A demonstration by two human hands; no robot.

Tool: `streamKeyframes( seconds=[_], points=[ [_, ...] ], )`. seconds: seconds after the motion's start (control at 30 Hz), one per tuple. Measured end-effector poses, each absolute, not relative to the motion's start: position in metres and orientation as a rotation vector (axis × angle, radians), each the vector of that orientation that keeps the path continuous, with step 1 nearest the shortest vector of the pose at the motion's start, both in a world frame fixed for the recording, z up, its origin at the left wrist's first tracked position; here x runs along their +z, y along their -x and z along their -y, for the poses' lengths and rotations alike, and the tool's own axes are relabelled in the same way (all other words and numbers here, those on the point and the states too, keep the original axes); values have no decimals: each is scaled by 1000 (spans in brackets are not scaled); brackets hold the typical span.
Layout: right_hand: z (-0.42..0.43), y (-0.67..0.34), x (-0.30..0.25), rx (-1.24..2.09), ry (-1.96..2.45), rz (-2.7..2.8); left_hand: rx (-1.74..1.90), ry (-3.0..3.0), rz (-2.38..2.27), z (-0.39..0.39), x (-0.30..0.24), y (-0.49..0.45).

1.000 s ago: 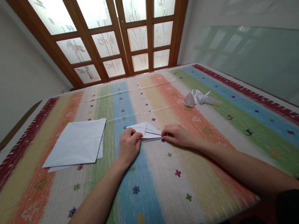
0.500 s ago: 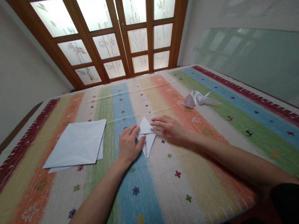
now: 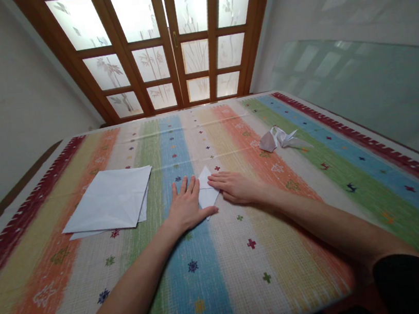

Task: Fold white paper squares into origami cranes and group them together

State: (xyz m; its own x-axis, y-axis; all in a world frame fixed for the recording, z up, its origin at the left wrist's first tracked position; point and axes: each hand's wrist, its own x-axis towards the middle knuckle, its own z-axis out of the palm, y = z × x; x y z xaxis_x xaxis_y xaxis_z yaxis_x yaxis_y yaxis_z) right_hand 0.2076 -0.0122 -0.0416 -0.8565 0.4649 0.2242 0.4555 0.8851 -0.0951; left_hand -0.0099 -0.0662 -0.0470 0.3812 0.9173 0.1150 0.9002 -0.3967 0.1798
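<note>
A small piece of folded white paper (image 3: 209,196) lies on the striped tablecloth, pointed at its far end, with a crease across its middle. My left hand (image 3: 188,205) rests flat along its left edge, fingers spread and the thumb reaching over the near part. On the other side, my right hand (image 3: 234,185) lies with its fingers stretched out and together, fingertips touching the paper's right edge. Both hands partly cover the paper's sides.
To the left sits a stack of white paper sheets (image 3: 108,200). A folded white paper crane (image 3: 279,138) stands at the right rear. The tablecloth (image 3: 246,282) covers the table, and wooden glazed doors (image 3: 177,68) stand behind it.
My left hand has flattened and spread its fingers, its thumb now further across the paper. My right hand has come down onto the right edge. The paper's lower flaps look closed over.
</note>
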Motion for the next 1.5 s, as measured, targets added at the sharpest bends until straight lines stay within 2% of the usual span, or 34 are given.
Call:
streamKeyframes(
  seconds=[0.47,0.87,1.07,1.2,1.5],
  points=[
    [1,-207,-24,-218,490,2937,354,-2637,-1523,75,-32,11],
    [-2,-205,-24,-556,83,2848,306,-2721,-1279,70,-38,16],
    [13,-209,-28,-659,212,2907,625,-2749,-1302,68,-41,20],
    [22,-213,-35,-548,462,2872,743,-2709,-1379,66,-43,23],
    [29,-223,-47,85,637,2556,708,-2675,-1324,65,-43,21]
  ],
)
